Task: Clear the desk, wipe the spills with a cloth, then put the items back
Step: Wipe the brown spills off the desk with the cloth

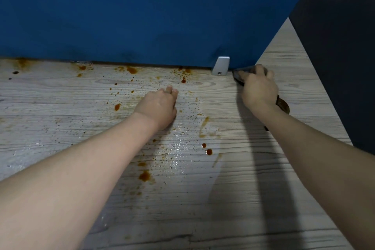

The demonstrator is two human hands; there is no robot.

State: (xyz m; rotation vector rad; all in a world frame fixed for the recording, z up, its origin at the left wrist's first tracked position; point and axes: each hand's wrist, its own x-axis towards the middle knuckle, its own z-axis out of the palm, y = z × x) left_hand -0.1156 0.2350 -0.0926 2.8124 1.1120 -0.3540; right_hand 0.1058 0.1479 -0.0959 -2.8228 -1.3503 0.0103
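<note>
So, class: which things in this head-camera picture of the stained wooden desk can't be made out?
- Dark brown cloth: mostly hidden under the right hand.
- Left hand fingers: curled underneath, out of sight.
- Pale wood-grain desk: left and near edges cut off by the frame.

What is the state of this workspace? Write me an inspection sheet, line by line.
Surface: wood-grain desk, wet sheen near the middle.
Job's things: brown spills scattered across the desk; dark cloth at the back edge beside the metal bracket.
Clutter: nothing seen.
Grips: right hand holds the cloth against the desk; left hand rests on the desk, holding nothing.
Cables: nothing seen.
Surroundings: blue partition behind, dark panel at right.
</note>
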